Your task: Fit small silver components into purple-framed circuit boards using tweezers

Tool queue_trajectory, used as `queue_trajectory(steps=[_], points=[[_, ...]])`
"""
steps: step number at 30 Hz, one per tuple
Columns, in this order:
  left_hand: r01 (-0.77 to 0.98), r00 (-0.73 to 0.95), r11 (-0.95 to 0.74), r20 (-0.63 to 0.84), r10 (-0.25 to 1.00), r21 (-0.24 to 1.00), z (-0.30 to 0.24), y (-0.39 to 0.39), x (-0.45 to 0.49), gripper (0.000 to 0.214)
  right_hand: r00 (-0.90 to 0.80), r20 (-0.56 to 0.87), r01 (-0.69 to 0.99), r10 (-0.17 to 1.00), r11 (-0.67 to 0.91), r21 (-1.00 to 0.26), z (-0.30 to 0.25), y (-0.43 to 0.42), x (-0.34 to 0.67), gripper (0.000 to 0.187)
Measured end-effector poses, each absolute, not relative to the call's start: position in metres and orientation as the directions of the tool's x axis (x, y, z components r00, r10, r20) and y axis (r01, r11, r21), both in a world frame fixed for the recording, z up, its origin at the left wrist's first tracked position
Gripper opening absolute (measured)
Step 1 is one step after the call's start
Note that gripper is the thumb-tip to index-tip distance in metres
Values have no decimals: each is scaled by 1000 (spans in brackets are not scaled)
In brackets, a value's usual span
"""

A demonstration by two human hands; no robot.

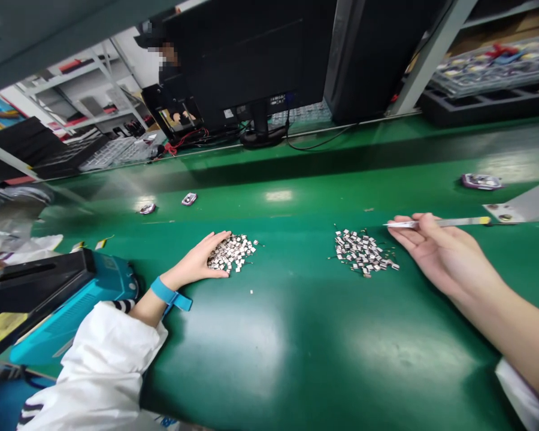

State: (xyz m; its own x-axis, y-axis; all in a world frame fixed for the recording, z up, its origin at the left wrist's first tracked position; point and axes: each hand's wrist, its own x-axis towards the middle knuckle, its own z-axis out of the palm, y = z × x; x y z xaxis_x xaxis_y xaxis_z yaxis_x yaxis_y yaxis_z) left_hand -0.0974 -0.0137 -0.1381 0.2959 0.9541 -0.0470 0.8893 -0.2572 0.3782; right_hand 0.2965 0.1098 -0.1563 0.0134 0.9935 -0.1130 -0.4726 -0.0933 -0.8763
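My left hand (203,258), with a blue strap (170,293) on its wrist, lies on the green bench. Thumb and fingers are spread and curve around the left edge of a pile of small silvery parts (233,252), some with dark leads. My right hand (449,254) is closed on a pair of slim metal tweezers (458,221), their tips pointing left. They are above and right of a second pile of the same small parts (362,251). One tiny pale piece (251,292) lies alone below the left pile.
A monitor (251,66) stands behind the bench (296,335). At left is a blue and black device (103,278). Small purple-rimmed units (481,181) lie farther back. A grey bracket (530,200) is at right. Another person (168,66) is beyond the monitor.
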Motion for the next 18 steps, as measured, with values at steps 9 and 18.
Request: queue_trajectory(steps=[9, 18], points=[[909, 317, -305, 3, 948, 284, -133, -17, -97, 83, 13, -109, -481, 994, -89, -872, -157, 110, 298, 12], [832, 552, -551, -11, 834, -61, -133, -7, -55, 66, 18, -109, -515, 994, -85, -853, -155, 107, 295, 6]])
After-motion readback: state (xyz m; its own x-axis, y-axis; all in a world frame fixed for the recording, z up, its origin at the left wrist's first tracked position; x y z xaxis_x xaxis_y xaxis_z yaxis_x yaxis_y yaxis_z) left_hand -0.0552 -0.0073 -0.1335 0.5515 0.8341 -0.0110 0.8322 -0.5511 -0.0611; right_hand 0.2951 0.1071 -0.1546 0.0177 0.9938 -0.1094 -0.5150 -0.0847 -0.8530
